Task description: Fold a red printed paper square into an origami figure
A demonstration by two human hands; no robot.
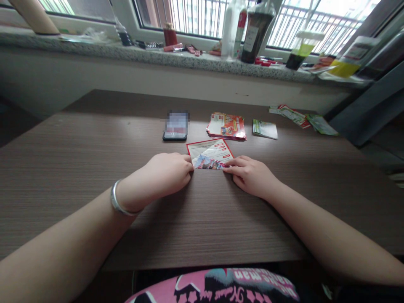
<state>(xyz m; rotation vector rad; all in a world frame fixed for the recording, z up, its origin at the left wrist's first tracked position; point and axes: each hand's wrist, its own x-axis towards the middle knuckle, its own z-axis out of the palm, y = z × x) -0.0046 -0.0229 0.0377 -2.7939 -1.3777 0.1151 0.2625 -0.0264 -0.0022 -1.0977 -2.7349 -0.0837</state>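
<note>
A red-edged printed leaflet (210, 152) lies on the wooden table between both hands, with a straight edge toward me that looks like a fold. My left hand (167, 172), a silver bangle at its wrist, has its fingers curled and closed on the leaflet's left near corner. At the right near corner, my right hand (251, 173) presses the paper with its fingertips held together. Just beyond the leaflet lie a stack of red and white leaflets (227, 126) and, further left, a phone (176, 126) with a blurred screen.
Right of the stack lies a small pile of green and white leaflets (265, 129). More folded papers (295, 116) are at the far right of the table (78, 176). Bottles, including a dark one (254, 38), and small items crowd the granite windowsill (142, 52).
</note>
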